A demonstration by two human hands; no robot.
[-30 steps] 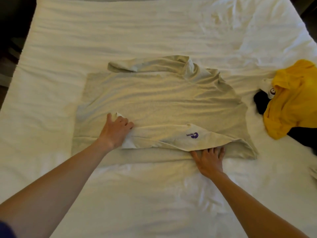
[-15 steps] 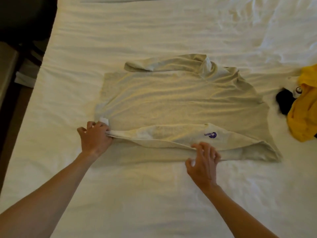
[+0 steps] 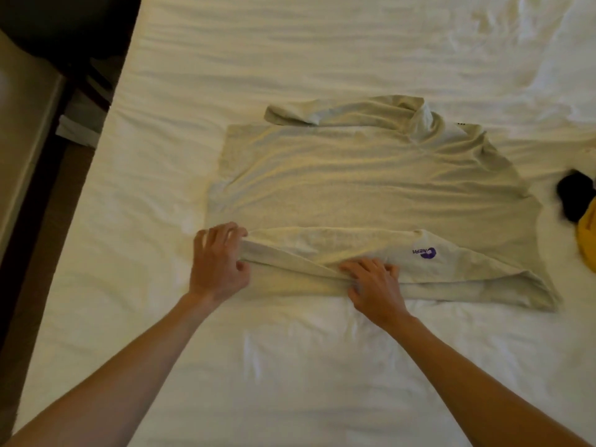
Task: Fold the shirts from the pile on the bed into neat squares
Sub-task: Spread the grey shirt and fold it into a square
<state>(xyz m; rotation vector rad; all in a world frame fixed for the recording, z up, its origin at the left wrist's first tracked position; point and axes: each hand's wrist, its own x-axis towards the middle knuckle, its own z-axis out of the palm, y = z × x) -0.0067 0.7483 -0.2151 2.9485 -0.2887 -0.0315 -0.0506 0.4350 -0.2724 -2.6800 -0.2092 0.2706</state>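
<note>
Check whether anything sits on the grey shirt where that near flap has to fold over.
Nothing visible does. Both the left hand and right hand already grip the flap of the grey shirt; its body is bare. The yellow garment lies off its right edge.

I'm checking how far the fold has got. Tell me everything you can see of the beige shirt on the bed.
The beige shirt is soft, wrinkled knit fabric, spread mostly flat on the white bed sheet. Its near edge is folded back over the body as a long strip bearing a small purple logo. A sleeve lies folded across its far edge. The left hand grips the strip's left end; the right hand presses on the strip's near edge, near the middle.
</note>
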